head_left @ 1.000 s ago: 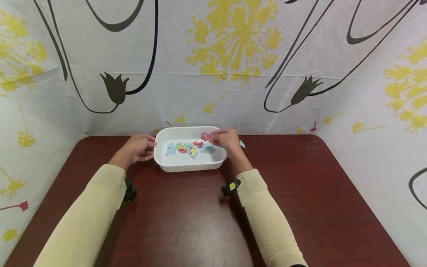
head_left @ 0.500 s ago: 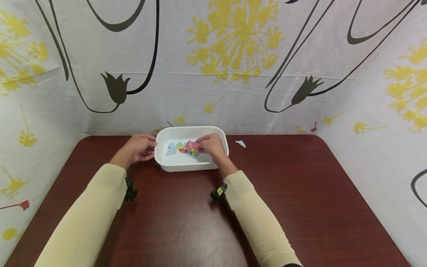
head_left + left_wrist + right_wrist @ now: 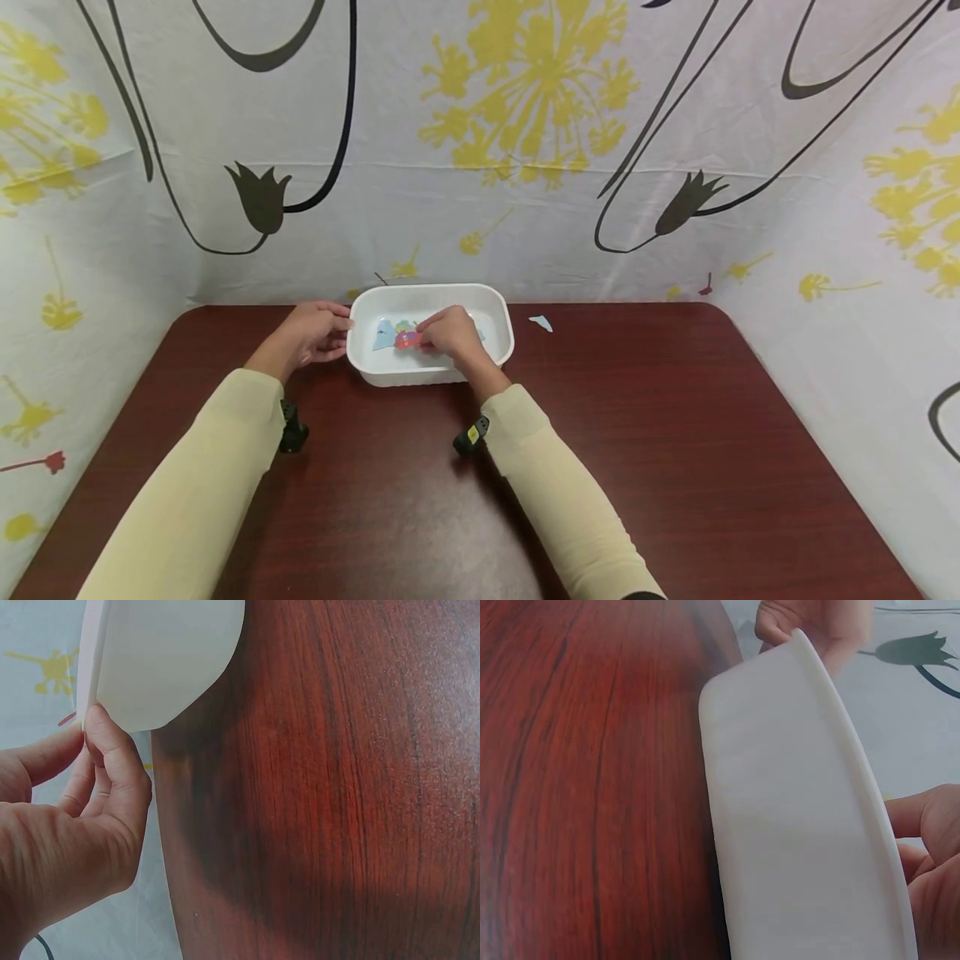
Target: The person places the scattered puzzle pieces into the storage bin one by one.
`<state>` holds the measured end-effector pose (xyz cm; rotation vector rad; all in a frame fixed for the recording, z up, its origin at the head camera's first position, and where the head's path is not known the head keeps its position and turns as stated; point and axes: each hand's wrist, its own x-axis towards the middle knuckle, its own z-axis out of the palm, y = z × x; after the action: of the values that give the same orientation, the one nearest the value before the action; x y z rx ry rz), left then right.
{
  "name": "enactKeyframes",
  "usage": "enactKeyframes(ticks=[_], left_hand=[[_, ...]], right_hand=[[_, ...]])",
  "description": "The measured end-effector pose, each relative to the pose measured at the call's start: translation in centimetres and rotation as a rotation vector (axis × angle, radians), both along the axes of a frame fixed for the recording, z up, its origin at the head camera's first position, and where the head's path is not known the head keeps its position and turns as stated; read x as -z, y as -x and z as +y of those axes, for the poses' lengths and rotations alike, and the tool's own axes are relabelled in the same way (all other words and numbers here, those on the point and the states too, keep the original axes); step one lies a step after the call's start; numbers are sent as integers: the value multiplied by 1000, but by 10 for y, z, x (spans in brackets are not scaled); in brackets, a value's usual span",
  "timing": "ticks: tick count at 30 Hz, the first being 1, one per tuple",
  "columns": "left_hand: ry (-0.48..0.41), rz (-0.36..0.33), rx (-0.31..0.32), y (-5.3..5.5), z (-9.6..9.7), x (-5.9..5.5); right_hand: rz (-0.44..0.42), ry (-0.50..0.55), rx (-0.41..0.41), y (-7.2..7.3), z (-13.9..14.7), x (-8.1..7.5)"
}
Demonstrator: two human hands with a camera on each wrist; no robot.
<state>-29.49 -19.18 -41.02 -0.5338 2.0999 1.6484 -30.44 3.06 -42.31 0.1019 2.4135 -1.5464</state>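
Note:
A white plastic tray (image 3: 420, 377) stands at the back of the table, holding several cut picture pieces like puzzle pieces. My left hand (image 3: 309, 333) pinches the tray's left rim; thumb and fingertip meet on that rim (image 3: 93, 652) in the left wrist view. Inside the tray my right hand (image 3: 452, 333) pinches a red and purple picture piece (image 3: 406, 339), low over the other pieces. A light blue piece (image 3: 384, 335) lies to its left, partly covered. In the right wrist view, the tray wall (image 3: 795, 802) hides the fingertips of the right hand (image 3: 937, 862).
A small light blue piece (image 3: 542, 322) lies on the dark red-brown table (image 3: 675, 417), right of the tray. A white patterned cloth (image 3: 420, 167) hangs behind and along both sides of the table.
My right hand has carried the red and purple piece leftward and down from the tray's right end toward the pieces at its left. The left hand and tray have stayed put.

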Motion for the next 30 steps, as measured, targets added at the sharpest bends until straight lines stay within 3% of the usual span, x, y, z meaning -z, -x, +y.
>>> enactKeyframes(ticks=[4, 9, 12, 16, 30], left_hand=[[-2, 2, 1, 0, 1, 1], [1, 3, -2, 1, 1, 1], [6, 0, -5, 1, 1, 1], [11, -3, -11, 1, 1, 1], [-7, 3, -3, 0, 0, 1]], right_hand=[[-13, -69, -41, 2, -7, 2], [-4, -289, -142, 5, -15, 3], [33, -455, -228, 5, -19, 4], [82, -598, -297, 4, -24, 5], [25, -522, -296, -1, -23, -1]])
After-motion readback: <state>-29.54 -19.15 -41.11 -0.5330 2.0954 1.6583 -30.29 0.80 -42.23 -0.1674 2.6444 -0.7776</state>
